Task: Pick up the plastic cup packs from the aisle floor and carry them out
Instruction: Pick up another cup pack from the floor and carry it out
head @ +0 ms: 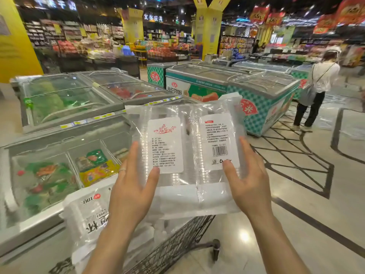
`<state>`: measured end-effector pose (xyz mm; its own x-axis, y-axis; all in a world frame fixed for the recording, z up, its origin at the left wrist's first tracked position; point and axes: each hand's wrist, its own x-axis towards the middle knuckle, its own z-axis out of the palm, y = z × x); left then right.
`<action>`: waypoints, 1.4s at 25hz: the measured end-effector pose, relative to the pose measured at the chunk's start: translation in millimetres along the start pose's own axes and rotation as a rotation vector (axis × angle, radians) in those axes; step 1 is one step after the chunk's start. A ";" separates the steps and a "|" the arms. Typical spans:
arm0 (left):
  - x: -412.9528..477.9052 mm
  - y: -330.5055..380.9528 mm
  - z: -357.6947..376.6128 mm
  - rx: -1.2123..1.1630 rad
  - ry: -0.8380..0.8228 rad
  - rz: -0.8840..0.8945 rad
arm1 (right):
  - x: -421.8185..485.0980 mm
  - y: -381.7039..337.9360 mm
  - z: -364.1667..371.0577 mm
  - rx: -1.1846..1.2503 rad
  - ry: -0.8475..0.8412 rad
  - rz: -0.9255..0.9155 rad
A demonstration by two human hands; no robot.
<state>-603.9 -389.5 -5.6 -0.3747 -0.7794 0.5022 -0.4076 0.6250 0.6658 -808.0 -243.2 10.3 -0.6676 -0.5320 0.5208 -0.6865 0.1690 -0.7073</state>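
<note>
I hold a clear plastic cup pack (187, 153) upright at chest height, its two white printed labels facing me. My left hand (131, 186) grips its left side, thumb on the front near the left label. My right hand (248, 178) grips the right side, thumb just under the barcode. Below it, another cup pack (88, 218) with white ends and black lettering lies in a wire shopping cart (169, 248), and more clear packs lie under it.
Glass-topped chest freezers (59, 155) run along my left and another row (256, 91) stands ahead. A person in a white top (320, 91) stands at the right, by clear plastic packs on the floor (335, 119). Tiled floor opens to the right.
</note>
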 end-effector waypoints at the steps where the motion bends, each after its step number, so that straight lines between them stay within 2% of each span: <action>1: 6.8 0.1 10.8 0.011 0.009 -0.014 | 13.2 11.0 3.8 0.009 -0.019 -0.010; 8: 45.2 -31.3 74.5 0.081 -0.010 -0.187 | 87.1 66.7 56.1 0.003 -0.174 -0.019; 13: 87.7 -83.7 124.4 0.063 -0.015 -0.359 | 136.0 104.2 125.8 -0.032 -0.287 -0.022; 17: 117.3 -124.9 168.4 0.018 -0.019 -0.425 | 177.5 129.8 176.9 -0.066 -0.348 -0.045; 24: 129.2 -181.8 237.0 -0.012 -0.145 -0.671 | 208.9 169.7 241.2 -0.196 -0.468 -0.045; 31: 134.9 -199.0 290.3 -0.079 -0.127 -0.730 | 240.8 199.8 267.0 -0.292 -0.633 -0.043; 35: 131.8 -203.3 320.7 -0.175 -0.127 -0.801 | 257.7 217.8 283.4 -0.271 -0.693 -0.127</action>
<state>-837.4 -605.0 -251.7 -0.1212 -0.9680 -0.2197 -0.4593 -0.1416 0.8769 -1047.8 -578.6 -145.1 -0.3061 -0.9459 0.1073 -0.8526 0.2223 -0.4729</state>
